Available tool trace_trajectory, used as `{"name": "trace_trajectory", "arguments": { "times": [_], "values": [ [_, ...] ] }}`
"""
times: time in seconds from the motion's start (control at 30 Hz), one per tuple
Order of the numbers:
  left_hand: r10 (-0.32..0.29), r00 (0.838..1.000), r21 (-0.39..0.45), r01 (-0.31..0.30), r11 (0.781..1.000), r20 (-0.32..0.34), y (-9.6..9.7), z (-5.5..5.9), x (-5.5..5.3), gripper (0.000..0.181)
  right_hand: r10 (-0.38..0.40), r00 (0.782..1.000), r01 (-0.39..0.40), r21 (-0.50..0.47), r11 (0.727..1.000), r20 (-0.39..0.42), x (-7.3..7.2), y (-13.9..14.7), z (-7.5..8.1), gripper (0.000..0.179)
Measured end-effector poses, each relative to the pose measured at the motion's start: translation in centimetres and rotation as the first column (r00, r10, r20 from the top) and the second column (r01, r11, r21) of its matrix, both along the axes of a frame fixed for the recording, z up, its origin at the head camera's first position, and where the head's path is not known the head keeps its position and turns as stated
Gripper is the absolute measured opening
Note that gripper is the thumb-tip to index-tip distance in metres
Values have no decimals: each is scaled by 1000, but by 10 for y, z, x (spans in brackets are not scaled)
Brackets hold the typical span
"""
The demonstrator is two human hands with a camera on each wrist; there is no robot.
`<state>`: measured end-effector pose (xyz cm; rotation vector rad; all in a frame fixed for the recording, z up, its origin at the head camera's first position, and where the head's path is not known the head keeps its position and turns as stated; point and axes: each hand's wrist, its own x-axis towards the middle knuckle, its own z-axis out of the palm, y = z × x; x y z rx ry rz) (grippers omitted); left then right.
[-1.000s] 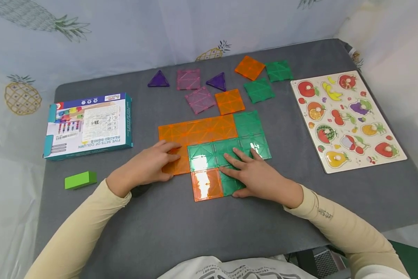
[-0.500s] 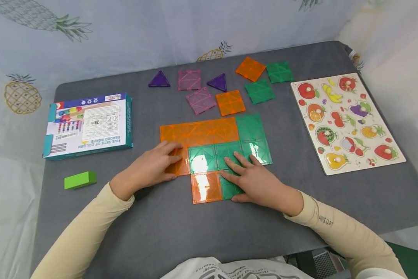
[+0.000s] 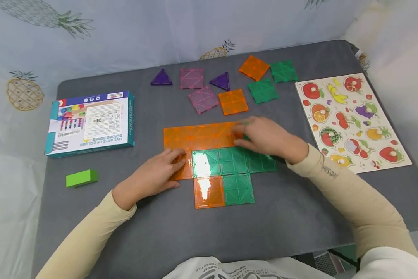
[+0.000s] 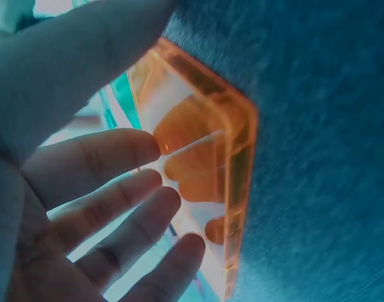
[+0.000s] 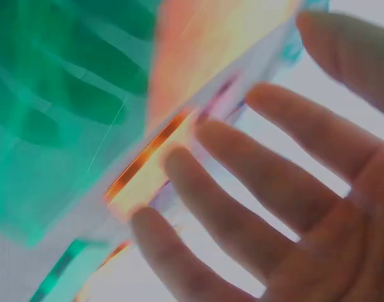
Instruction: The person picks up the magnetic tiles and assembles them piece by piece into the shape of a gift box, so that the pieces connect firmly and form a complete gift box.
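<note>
Tile panel (image 3: 233, 161): mid-frame, tiles edge to edge. Left hand (image 3: 151, 176), left of centre: fingers relaxed at its orange end, no grip, probably bracing. Right hand (image 3: 266, 137), right of centre: fingers extended over upper-right corner, nothing held, likely aligning.

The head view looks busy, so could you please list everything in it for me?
Joined tiles: five orange, at least four green, centre
Loose squares: two orange, two green, two pink, back
Triangles: two, purple, back
Box: one, white and teal, left
Block: one, lime green, left
Fruit puzzle: one, cream, multicoloured pieces, right
Table: one, grey, beneath
Curtain: at least one, white, pineapple-printed, behind
Mesh item: one, grey, bottom right
Shirt: one, white, bottom edge
Sleeves: two, beige, both forearms
Left hand: one, at the joined tiles' left end
Right hand: one, over their back right part
</note>
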<state>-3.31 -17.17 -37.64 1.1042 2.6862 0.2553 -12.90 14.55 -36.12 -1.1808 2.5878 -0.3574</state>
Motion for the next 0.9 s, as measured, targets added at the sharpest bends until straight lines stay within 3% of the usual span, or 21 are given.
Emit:
{"name": "trace_trajectory", "arguments": {
  "times": [0.07, 0.17, 0.33, 0.5, 0.7, 0.9],
  "values": [
    [-7, 1000, 7, 7, 1000, -9, 1, -2, 3, 68, -57, 998, 56, 14, 998, 4, -28, -1, -3, 40],
    [-12, 1000, 17, 12, 1000, -21, 3, -5, 7, 68, -137, 990, 134, 113, 985, 20, -60, 0, -8, 47],
    [-2, 999, 33, 3, 999, -34, 6, -9, 11, 63, -212, 975, 190, 243, 951, 69, -88, 0, -15, 60],
    [11, 999, 29, -10, 1000, -46, 7, -11, 15, 60, -170, 978, 133, 266, 955, 122, -98, -2, -14, 74],
    [21, 998, 40, -19, 999, -65, 5, -13, 19, 61, -145, 989, 139, 282, 949, 0, -101, -3, -13, 76],
    [29, 997, 62, -24, 998, -77, -3, -12, 28, 56, -108, 993, 117, 227, 967, -51, -88, -17, -13, 75]
  ]
}}
